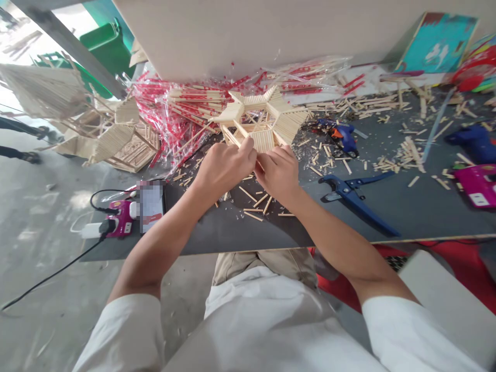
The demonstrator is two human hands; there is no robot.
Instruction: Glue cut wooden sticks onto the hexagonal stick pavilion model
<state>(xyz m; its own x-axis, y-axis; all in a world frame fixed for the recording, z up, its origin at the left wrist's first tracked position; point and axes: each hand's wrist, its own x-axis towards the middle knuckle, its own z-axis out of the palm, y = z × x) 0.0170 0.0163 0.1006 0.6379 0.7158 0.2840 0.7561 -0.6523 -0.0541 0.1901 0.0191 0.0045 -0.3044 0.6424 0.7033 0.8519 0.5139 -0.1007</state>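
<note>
A star-shaped model [260, 139] built of thin wooden sticks is in front of me, with an open middle and slatted points. My left hand [228, 163] is closed at its near left edge, thumb and fingers pressed together. Right beside it, my right hand [279, 173] curls its fingers round the near edge, touching the left one. Whether a small loose stick sits between the fingertips is hidden. Below the hands, short cut sticks [253, 211] lie scattered on the dark table [217, 235].
Blue cutters [358, 201] lie to the right, with a blue glue gun [344, 138] behind. Red-and-clear wrapped stick bundles [194, 103] line the back. At left are a larger stick structure [112, 134], a pink power strip [121, 219] and a phone [151, 205].
</note>
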